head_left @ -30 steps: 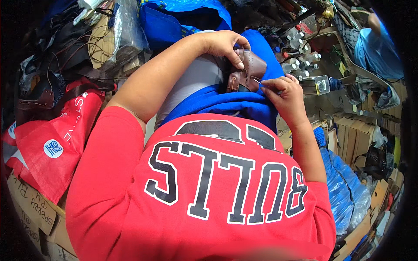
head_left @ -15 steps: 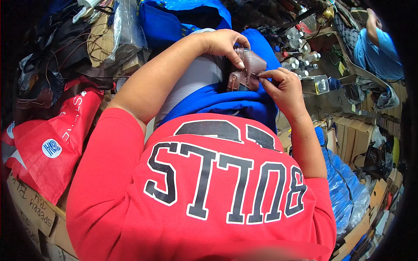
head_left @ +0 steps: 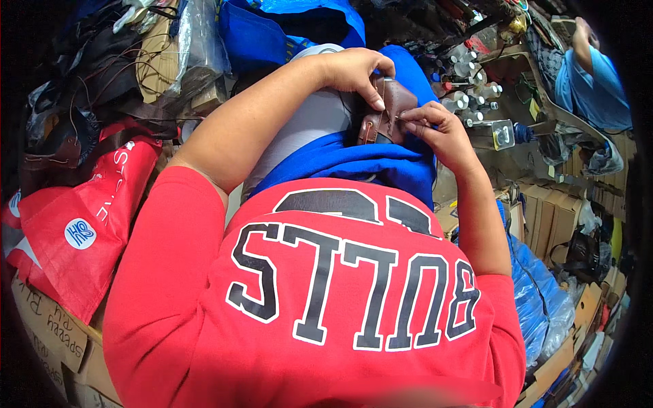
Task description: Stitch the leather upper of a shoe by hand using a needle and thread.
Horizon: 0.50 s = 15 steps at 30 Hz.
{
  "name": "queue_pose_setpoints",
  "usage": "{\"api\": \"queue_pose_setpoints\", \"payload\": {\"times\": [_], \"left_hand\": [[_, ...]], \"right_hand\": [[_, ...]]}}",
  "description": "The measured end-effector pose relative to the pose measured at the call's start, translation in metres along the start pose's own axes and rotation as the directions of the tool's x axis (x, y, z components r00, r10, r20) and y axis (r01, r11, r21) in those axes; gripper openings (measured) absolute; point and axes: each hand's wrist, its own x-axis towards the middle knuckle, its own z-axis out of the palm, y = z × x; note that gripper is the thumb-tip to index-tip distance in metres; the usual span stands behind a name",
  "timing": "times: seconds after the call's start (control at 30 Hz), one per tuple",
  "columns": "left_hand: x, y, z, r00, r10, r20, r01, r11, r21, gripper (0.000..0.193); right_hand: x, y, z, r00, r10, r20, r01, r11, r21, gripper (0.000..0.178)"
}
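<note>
A brown leather shoe (head_left: 401, 99) with a row of stitch holes and a lace through its eyelets rests on my lap, over blue cloth (head_left: 320, 158). My left hand (head_left: 360, 73) reaches round its far left side, the thumb pressed on the leather and the other fingers partly hidden behind it. At the shoe's right edge, my right hand (head_left: 435, 129) pinches a thin, needle-like piece between thumb and forefinger, its tip against the seam. The piece is too small to make out fully.
Several clear bottles (head_left: 469, 88) stand beyond my right hand, near a clear container with a blue cap (head_left: 504, 134). A blue bag (head_left: 292, 27) lies ahead, a red bag (head_left: 81, 224) at left. Cardboard pieces (head_left: 544, 211) are stacked at right. Another person's blue sleeve (head_left: 592, 92) shows far right.
My right hand has shifted slightly, its fingers tilting more over the shoe's edge. The left hand keeps its hold, and the shoe stays nearly in place.
</note>
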Motion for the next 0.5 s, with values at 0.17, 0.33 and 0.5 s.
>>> {"api": "queue_pose_setpoints", "payload": {"times": [0.17,0.33,0.5], "left_hand": [[0.001,-0.002,0.006,0.997,0.039,-0.072,-0.037,0.999,0.034,0.060],[0.002,-0.001,0.008,0.994,0.048,-0.099,-0.040,0.996,0.077,0.060],[-0.001,0.001,0.009,0.994,-0.018,-0.110,0.029,0.994,0.103,0.061]], "right_hand": [[0.003,0.013,-0.002,0.998,0.014,0.066,-0.030,0.966,0.256,0.018],[0.005,0.023,0.000,0.998,-0.007,0.058,-0.012,0.945,0.328,0.019],[0.004,0.011,0.031,0.987,0.032,-0.155,0.025,0.937,0.348,0.013]]}}
